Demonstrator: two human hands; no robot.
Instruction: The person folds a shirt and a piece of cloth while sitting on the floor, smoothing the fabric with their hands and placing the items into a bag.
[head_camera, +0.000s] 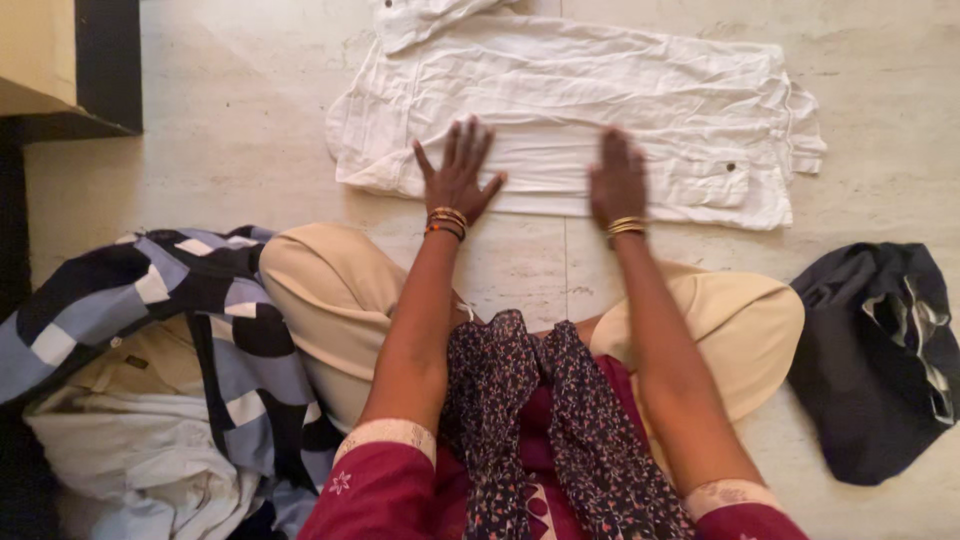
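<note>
**Pale stone floor with three lots of clothing**

A pale, polished stone tile floor (250, 130) carries everything. At the far middle a creased white cotton shirt (600, 95) lies spread flat. Near left sits a heap of garments, a blue, black and white checked cloth (200, 300) topmost. At the near right lies a crumpled dark grey garment (880, 350).

Shirt (575, 120) lying spread on floor (240, 130), straight ahead of knees. Left hand (457, 175) & right hand (617, 180) resting flat on shirt's near edge, side by side, apart. Clothes pile (150, 370) sitting at left, touching left knee. Bundled garment (880, 355) lying at right, just beside right knee. Furniture corner (70, 65) sitting far left, behind pile.
</note>
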